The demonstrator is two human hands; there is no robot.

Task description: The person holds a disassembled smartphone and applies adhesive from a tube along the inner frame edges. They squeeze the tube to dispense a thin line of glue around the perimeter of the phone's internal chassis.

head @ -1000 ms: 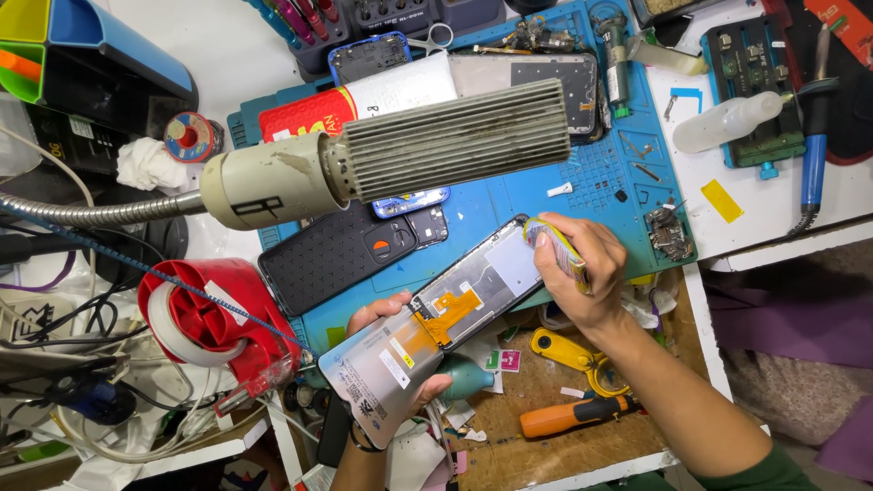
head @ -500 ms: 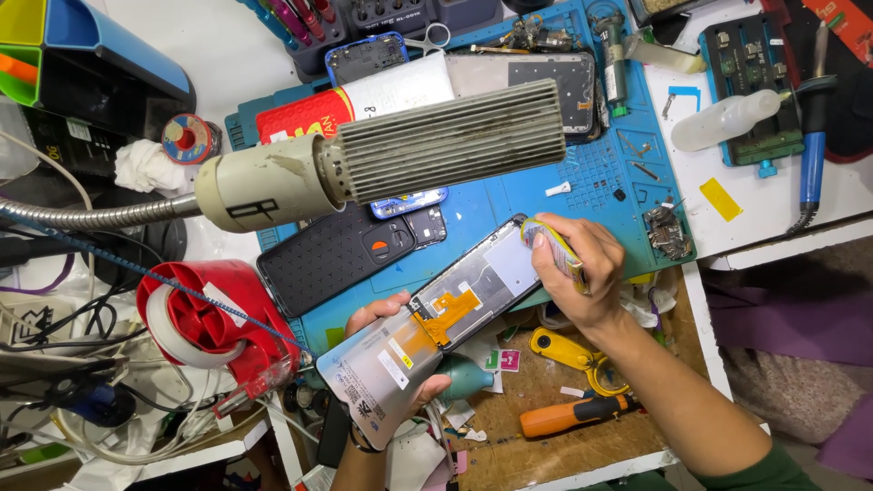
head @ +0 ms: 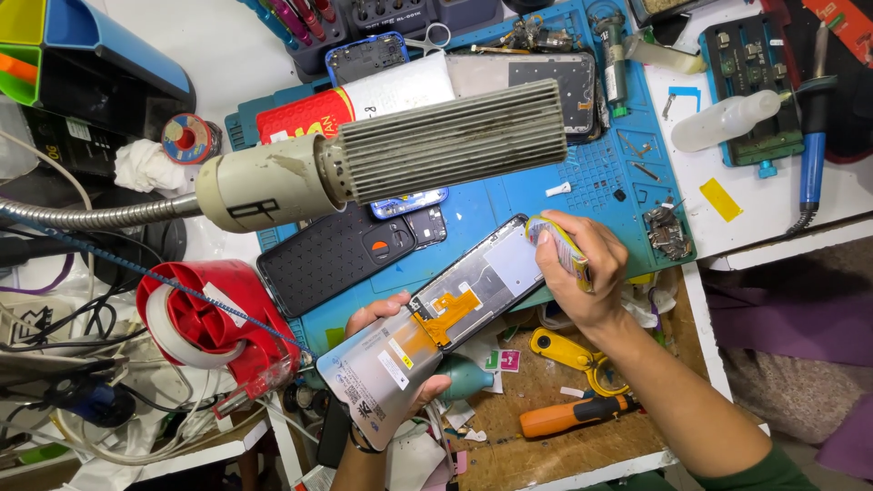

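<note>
Hands barely moved vs. a sec ago. Left hand (head: 396, 341) grips from below the opened grey phone w/ orange flex cable (head: 436, 341), over blue mat's (head: 509, 205) front edge; right hand (head: 577, 273) fingers clamped on small yellow tube (head: 564, 247), tip at phone's top corner, work still there.

Your worn wooden bench top (head: 546, 445) carries a blue work mat (head: 509, 195); possibly purple cloth (head: 782, 309) beyond the edge.
</note>
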